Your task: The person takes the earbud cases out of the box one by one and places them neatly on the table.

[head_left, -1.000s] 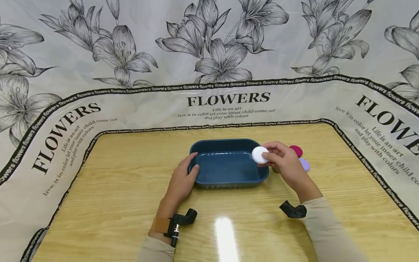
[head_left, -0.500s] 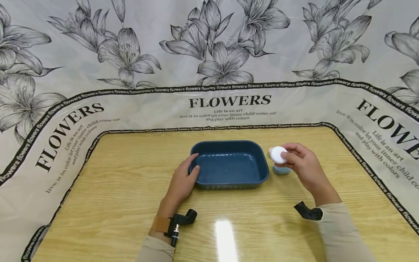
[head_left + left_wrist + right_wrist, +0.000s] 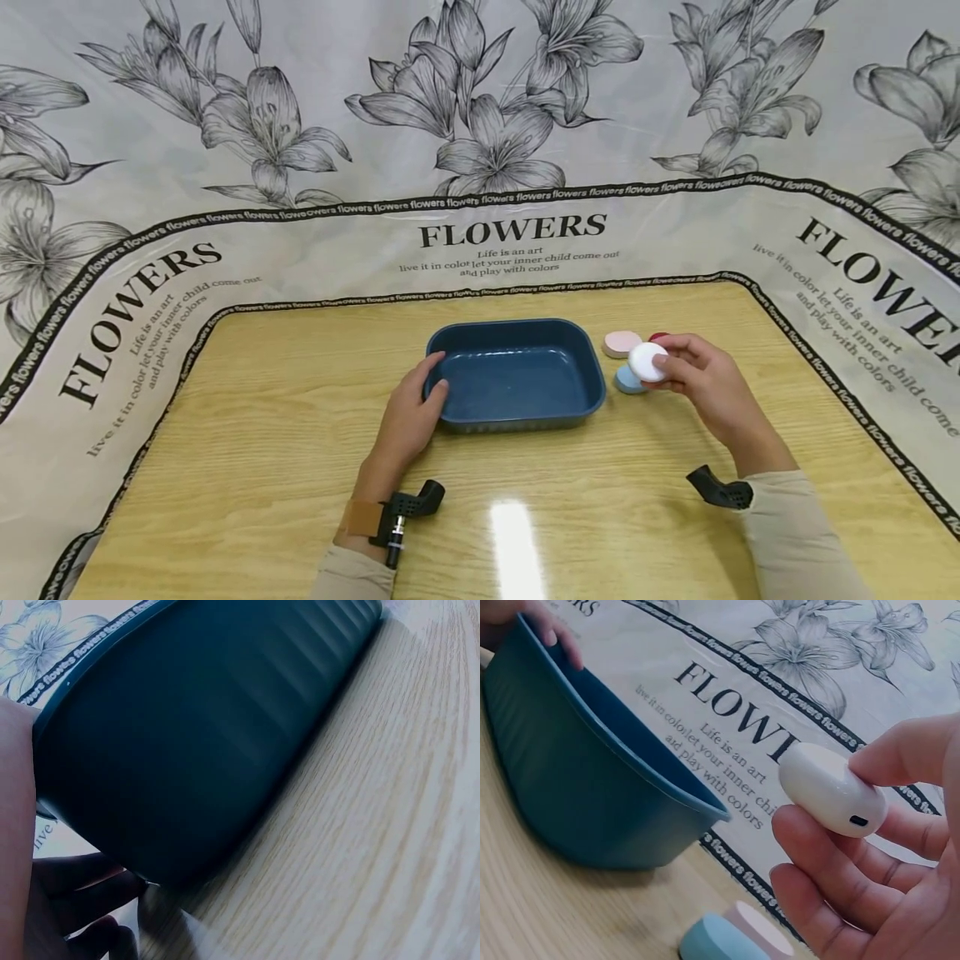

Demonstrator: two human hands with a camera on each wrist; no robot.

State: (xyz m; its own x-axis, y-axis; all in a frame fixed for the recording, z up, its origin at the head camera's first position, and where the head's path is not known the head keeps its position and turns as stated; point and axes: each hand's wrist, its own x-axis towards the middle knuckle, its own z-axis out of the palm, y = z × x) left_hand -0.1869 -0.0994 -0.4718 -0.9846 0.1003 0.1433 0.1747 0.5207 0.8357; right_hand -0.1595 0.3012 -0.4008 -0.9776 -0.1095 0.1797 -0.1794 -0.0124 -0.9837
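A deep blue rectangular bin [image 3: 517, 423] with rounded corners stands upright on the wooden table. My left hand [image 3: 405, 412] grips its left end, thumb and a finger over the rim; in the left wrist view the other fingers [image 3: 90, 896] are against the outside wall. My right hand [image 3: 708, 379] pinches a round white case [image 3: 829, 787] with a small dark slot in its side. The case is above the table, right of the bin. Below and behind it are a light blue disc [image 3: 628, 380], a pink disc [image 3: 622, 344] and a partly hidden dark red disc [image 3: 659, 336].
The wooden table [image 3: 300, 400] runs up to a flower-printed cloth [image 3: 517, 250] at the back and sides. Light glares off the table [image 3: 516, 542] in front of the bin. Both wrists wear black camera mounts [image 3: 416, 502].
My right hand has moved right with the white case, from over the bin's right end to above the discs. The pink and light blue discs have come into sight. My left hand stays on the bin.
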